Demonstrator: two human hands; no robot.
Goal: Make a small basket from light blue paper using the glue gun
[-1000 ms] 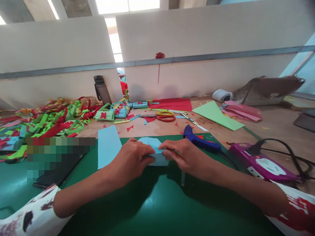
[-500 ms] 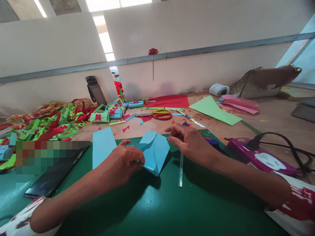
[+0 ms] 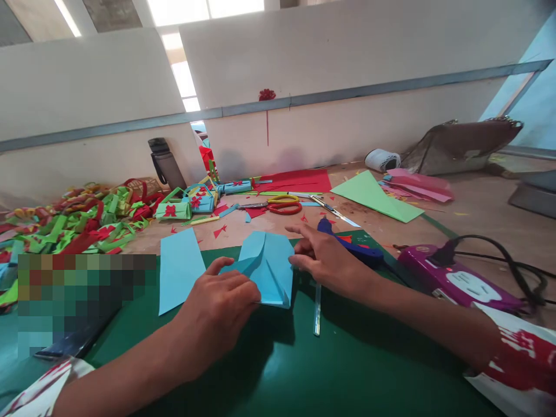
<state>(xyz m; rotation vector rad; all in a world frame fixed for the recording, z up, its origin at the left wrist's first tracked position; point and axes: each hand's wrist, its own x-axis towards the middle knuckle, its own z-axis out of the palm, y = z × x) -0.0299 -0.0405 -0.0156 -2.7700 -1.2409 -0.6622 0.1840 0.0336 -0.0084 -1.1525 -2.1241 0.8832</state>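
A folded piece of blue paper (image 3: 271, 260) is held above the green mat (image 3: 278, 370). My left hand (image 3: 228, 310) grips its left side, with the fingers closed on a fold. My right hand (image 3: 325, 255) is at the paper's right edge, fingers apart and the index finger stretched out; its fingertips are close to the edge or just touching it. Left of the folded piece lies a flat blue paper sheet (image 3: 179, 269). Under my right hand is a clear glue stick (image 3: 317, 313), its upper end hidden. A blue glue gun (image 3: 360, 249) rests just behind that hand.
A purple power strip (image 3: 460, 278) with a black cable is at the right. Scissors (image 3: 284, 204) and a utility knife (image 3: 334, 209) lie beyond the mat. Small paper bags (image 3: 174, 209) and a colourful paper heap (image 3: 87, 220) fill the back left. A dark bottle (image 3: 167, 165) stands behind.
The folded blue paper has turned slightly and its flaps sit flatter. My right hand has shifted a little left, uncovering more of the glue gun. The view has tilted slightly.
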